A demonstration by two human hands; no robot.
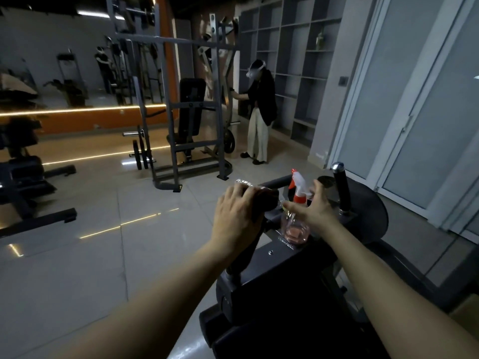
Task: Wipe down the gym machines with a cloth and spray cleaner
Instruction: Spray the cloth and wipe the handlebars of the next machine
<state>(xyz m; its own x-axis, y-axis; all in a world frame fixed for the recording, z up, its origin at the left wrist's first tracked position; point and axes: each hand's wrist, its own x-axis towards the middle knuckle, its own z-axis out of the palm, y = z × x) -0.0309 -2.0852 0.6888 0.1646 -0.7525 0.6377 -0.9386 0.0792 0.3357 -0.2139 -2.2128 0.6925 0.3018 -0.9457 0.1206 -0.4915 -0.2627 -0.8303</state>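
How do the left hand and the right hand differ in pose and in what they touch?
The left hand lies curled over a dark cloth on the machine; the right hand is spread open at the spray bottle. The left hand covers the cloth from above; the right hand comes at the bottle from the side. Both reach over the same machine.

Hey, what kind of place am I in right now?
A gym, most likely. A weight machine with a padded seat stands on the tiled floor, weight plates lean at its base, and a wall mirror reflects more equipment.
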